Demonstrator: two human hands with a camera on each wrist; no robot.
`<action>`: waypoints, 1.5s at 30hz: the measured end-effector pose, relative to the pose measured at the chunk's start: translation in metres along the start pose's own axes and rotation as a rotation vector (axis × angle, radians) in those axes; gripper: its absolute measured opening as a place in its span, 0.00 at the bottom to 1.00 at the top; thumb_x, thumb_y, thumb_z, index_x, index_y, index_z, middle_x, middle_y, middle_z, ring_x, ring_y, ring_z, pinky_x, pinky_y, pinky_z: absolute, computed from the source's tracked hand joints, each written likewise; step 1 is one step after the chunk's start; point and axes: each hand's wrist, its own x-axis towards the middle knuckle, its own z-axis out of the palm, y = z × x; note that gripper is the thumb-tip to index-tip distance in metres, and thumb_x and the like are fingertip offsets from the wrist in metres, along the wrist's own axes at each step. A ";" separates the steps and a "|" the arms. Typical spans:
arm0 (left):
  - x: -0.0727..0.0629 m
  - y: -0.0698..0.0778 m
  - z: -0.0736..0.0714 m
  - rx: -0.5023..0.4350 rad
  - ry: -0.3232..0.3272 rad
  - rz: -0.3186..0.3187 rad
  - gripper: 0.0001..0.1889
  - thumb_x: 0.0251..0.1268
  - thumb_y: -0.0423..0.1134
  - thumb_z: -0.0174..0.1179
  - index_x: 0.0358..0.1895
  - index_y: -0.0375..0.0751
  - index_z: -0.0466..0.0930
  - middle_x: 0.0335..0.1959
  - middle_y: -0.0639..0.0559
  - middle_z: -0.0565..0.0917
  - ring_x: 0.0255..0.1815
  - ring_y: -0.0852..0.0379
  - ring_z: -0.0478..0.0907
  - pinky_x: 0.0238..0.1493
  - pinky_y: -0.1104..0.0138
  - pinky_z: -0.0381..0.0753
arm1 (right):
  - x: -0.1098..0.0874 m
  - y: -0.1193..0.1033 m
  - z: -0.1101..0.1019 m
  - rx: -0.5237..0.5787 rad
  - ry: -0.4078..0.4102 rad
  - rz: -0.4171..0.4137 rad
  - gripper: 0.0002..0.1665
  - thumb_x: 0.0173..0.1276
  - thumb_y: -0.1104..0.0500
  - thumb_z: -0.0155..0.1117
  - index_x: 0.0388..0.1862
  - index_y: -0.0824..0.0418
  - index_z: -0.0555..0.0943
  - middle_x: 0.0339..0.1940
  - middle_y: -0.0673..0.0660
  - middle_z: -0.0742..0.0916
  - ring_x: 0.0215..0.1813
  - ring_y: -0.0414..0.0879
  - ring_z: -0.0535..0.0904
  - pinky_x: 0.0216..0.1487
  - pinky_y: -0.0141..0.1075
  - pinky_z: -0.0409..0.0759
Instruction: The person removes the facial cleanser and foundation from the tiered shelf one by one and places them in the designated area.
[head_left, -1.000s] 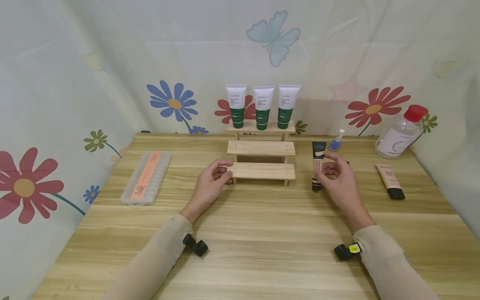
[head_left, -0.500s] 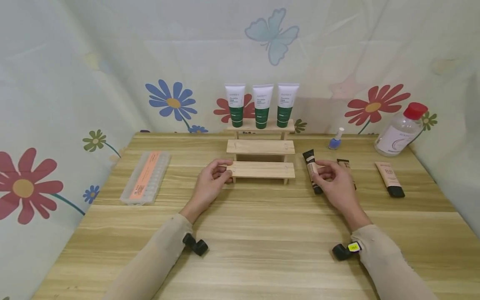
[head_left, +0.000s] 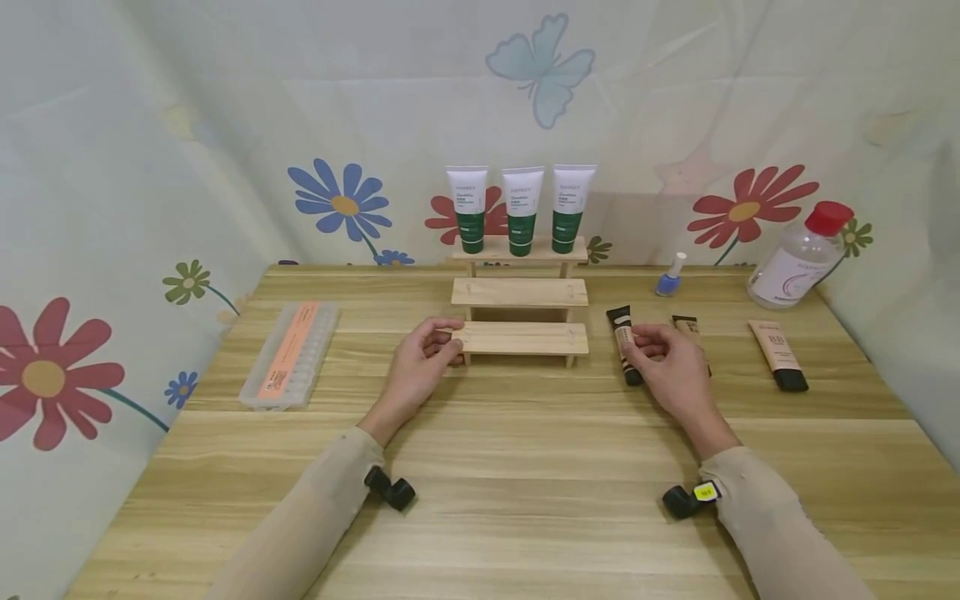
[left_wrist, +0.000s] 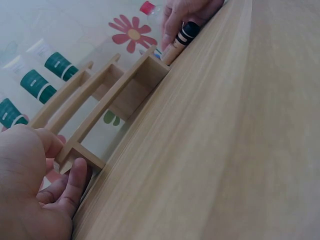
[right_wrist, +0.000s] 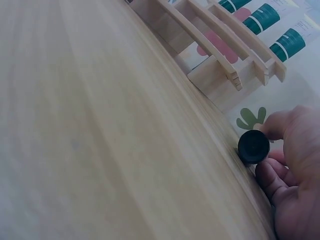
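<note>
With thumb and fingers, my left hand [head_left: 423, 357] grips the left end of the lowest step of a small three-tier wooden display stand [head_left: 521, 337]; the left wrist view shows the thumb low beside its leg. My right hand [head_left: 675, 367] pinches the side of a slim beige squeeze tube with black ends [head_left: 624, 346], lying slanted on the table right of the stand. The black cap [right_wrist: 254, 147] faces the right wrist camera. Partly behind that hand lies another beige-and-black tube [head_left: 688, 327]. Three white-and-green squeeze tubes [head_left: 521, 212] stand on the top tier.
At the left lies a clear plastic case with an orange label [head_left: 288, 357]. A blue nail polish bottle [head_left: 667, 283] stands at the back right, near a clear bottle with a red cap [head_left: 798, 262]. A BB cream tube [head_left: 778, 356] lies at the right. Flowered cloth hangs behind the table.
The tube in my right hand has turned, its flat end swinging left, and now lies slanted. The second tube behind the hand has come into sight. My left hand has stayed on the stand.
</note>
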 end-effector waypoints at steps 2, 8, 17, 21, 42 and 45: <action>0.000 0.000 0.000 0.005 0.001 0.000 0.14 0.84 0.34 0.64 0.66 0.44 0.86 0.50 0.40 0.86 0.49 0.45 0.89 0.52 0.61 0.95 | 0.000 0.000 0.000 0.000 0.001 0.004 0.24 0.81 0.54 0.73 0.65 0.71 0.86 0.52 0.66 0.90 0.47 0.49 0.83 0.41 0.15 0.79; -0.001 0.000 -0.001 0.007 0.000 0.003 0.14 0.84 0.34 0.64 0.66 0.44 0.86 0.50 0.39 0.86 0.48 0.44 0.89 0.51 0.61 0.95 | -0.001 -0.001 0.000 -0.002 0.006 0.002 0.25 0.82 0.55 0.71 0.69 0.70 0.83 0.53 0.67 0.88 0.50 0.51 0.83 0.42 0.14 0.77; -0.001 -0.001 -0.001 -0.001 -0.003 0.006 0.14 0.85 0.34 0.64 0.66 0.43 0.86 0.50 0.39 0.86 0.48 0.45 0.88 0.51 0.61 0.94 | 0.000 -0.004 -0.002 0.061 0.051 -0.017 0.28 0.81 0.56 0.72 0.73 0.68 0.80 0.61 0.68 0.84 0.56 0.55 0.83 0.48 0.13 0.77; -0.001 -0.001 0.000 -0.003 -0.001 0.003 0.14 0.85 0.34 0.64 0.66 0.44 0.86 0.49 0.39 0.86 0.48 0.44 0.88 0.51 0.62 0.94 | 0.002 -0.009 -0.005 0.160 0.092 -0.014 0.31 0.80 0.58 0.71 0.77 0.64 0.77 0.65 0.66 0.82 0.61 0.53 0.81 0.52 0.17 0.79; -0.002 0.001 -0.001 0.003 -0.002 0.002 0.13 0.85 0.35 0.64 0.65 0.44 0.86 0.48 0.40 0.86 0.47 0.46 0.89 0.51 0.61 0.95 | 0.046 -0.067 -0.016 0.505 0.159 -0.194 0.36 0.78 0.60 0.75 0.81 0.50 0.73 0.69 0.50 0.83 0.75 0.54 0.79 0.67 0.34 0.82; -0.002 0.001 -0.001 -0.001 -0.003 0.002 0.13 0.85 0.35 0.64 0.65 0.45 0.86 0.48 0.39 0.86 0.46 0.46 0.88 0.51 0.61 0.95 | 0.057 -0.075 -0.010 0.521 0.142 -0.201 0.38 0.78 0.59 0.76 0.81 0.50 0.73 0.69 0.51 0.83 0.75 0.53 0.80 0.65 0.31 0.84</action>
